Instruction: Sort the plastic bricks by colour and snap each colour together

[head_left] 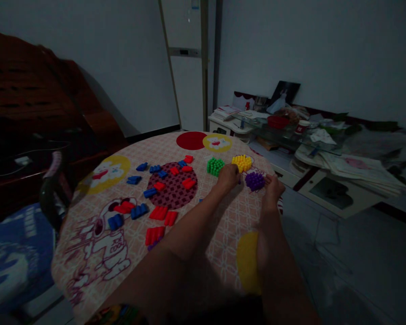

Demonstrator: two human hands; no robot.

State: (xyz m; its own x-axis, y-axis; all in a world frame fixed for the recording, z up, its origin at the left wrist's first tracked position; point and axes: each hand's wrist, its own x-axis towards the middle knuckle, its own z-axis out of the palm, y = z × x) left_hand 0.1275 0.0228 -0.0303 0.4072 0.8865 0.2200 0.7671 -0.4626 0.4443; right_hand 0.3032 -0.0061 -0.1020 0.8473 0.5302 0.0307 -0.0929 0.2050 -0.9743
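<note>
My left hand [228, 178] is over the far right part of the table, its fingers closed and pointing away. A bit of a small purple piece shows at its fingertips; most of it is hidden. My right hand [274, 187] is at the table's right edge, fingers curled, fingertips at the right side of a purple cluster of knobbly pieces [255, 181]. What those fingers hold, if anything, is too dark to make out. A green cluster [215, 166] stands just left of my left hand, and a yellow cluster [242, 163] just beyond it.
Red pieces [159, 212] and blue pieces [140, 211] lie scattered over the left and middle of the patterned tablecloth [219, 253]. A chair [50, 189] stands at the left. Beyond the right edge is a cluttered low cabinet [325, 189]; a wooden bench [98, 122] is behind left.
</note>
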